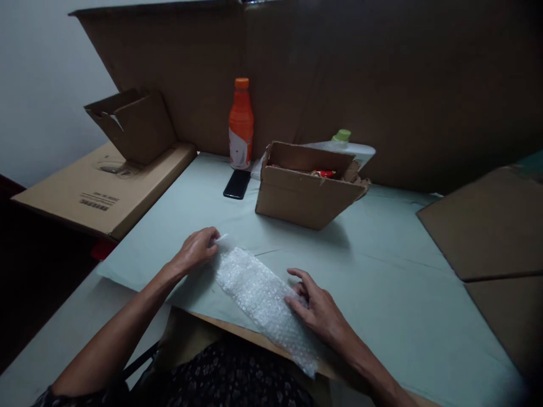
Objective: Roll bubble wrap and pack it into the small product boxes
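Observation:
A strip of clear bubble wrap [258, 294] lies on the pale green table cover [382, 271] in front of me, its near end hanging over the table's edge. My left hand [195, 249] pinches the far corner of the wrap between thumb and fingers. My right hand [316, 305] rests flat on the wrap's right side, fingers spread, pressing it down. Behind the wrap stands a small open cardboard box [303, 195] with a red packet [323, 173] showing inside.
An orange drink bottle [241, 124] and a black phone [237, 183] stand behind the box. A green-capped bottle [341, 135] lies at its back. Flat cartons lie at left [106, 186] and right [487, 226]. A tall cardboard sheet [382, 73] lines the back.

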`<move>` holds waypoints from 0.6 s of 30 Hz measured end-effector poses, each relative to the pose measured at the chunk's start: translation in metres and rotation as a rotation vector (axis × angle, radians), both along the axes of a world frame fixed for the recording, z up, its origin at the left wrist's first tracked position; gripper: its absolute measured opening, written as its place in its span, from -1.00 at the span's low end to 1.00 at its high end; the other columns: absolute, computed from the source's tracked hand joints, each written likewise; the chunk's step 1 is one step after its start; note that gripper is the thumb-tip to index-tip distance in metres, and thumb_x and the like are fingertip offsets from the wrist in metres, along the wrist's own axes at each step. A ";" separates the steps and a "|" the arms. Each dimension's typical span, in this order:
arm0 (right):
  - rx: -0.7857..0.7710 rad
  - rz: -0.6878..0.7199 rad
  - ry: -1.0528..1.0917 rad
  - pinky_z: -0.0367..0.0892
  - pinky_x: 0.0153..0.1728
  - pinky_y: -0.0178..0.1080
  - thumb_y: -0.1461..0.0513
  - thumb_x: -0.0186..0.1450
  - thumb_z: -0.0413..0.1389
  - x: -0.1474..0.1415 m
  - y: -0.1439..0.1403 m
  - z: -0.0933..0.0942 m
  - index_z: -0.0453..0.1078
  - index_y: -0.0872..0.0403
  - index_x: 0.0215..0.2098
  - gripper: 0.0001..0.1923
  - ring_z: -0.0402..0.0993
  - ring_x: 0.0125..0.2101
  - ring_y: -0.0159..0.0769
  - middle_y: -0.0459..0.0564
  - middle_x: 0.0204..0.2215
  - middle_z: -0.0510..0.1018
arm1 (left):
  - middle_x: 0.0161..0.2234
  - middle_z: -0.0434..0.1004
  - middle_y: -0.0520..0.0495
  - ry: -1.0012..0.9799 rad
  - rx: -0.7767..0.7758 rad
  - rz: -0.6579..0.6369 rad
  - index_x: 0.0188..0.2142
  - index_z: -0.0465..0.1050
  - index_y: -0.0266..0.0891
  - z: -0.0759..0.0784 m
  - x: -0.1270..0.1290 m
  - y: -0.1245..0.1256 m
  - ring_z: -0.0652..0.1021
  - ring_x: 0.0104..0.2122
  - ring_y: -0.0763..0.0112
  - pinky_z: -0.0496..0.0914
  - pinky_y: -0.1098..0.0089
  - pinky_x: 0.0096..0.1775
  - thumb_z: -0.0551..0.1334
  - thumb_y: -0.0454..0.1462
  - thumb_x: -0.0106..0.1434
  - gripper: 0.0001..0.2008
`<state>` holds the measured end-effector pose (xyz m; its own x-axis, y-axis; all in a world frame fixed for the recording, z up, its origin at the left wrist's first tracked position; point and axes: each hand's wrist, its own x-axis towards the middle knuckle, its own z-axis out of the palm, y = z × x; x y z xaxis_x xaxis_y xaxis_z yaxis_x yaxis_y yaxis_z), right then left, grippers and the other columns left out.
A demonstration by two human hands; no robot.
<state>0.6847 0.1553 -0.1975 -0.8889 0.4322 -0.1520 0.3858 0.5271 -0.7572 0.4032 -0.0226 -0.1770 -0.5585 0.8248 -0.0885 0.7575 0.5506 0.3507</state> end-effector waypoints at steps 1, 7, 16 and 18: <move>-0.036 -0.043 0.013 0.24 -0.39 -0.24 0.13 0.29 0.05 0.009 -0.004 0.000 0.19 0.02 0.23 -0.46 0.34 -0.50 -0.29 -0.18 -0.50 0.39 | -0.17 0.59 -0.12 0.006 0.032 -0.042 -0.08 0.43 -0.23 0.002 0.004 0.012 0.58 -0.22 0.26 0.42 0.31 -0.18 0.12 -0.37 0.22 -0.72; -0.390 -0.290 0.035 0.18 -0.48 -0.27 -0.02 0.36 0.03 0.059 -0.037 -0.004 -0.03 0.04 0.39 -0.27 0.25 -0.54 -0.33 -0.20 -0.49 0.24 | 0.07 0.48 -0.18 0.054 0.210 -0.340 0.16 0.33 -0.19 0.011 0.038 0.118 0.48 0.07 0.14 0.33 0.15 0.11 0.18 -0.38 0.26 -0.54; -0.651 -0.414 0.153 0.22 -0.48 -0.27 -0.09 0.28 0.16 0.069 -0.042 -0.013 0.05 -0.03 0.37 -0.20 0.27 -0.53 -0.34 -0.18 -0.49 0.31 | 0.25 0.34 -0.23 0.066 0.338 -0.695 0.21 0.27 -0.23 -0.018 0.094 0.022 0.26 0.29 0.07 0.25 -0.01 0.24 0.13 -0.50 0.11 -0.37; -0.715 -0.415 0.151 0.29 -0.43 -0.23 -0.10 0.26 0.18 0.070 -0.041 -0.013 0.06 -0.03 0.37 -0.18 0.35 -0.49 -0.29 -0.12 -0.44 0.41 | 0.34 0.22 -0.27 0.029 0.326 -0.725 0.30 0.13 -0.25 -0.027 0.117 -0.019 0.14 0.36 0.01 0.20 -0.09 0.28 0.16 -0.47 0.07 -0.24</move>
<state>0.7547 0.1144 -0.2102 -0.7121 0.5728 -0.4060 0.3103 -0.2619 -0.9138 0.5204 -0.0418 -0.2043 0.1287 0.9655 0.2265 0.8992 -0.2099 0.3839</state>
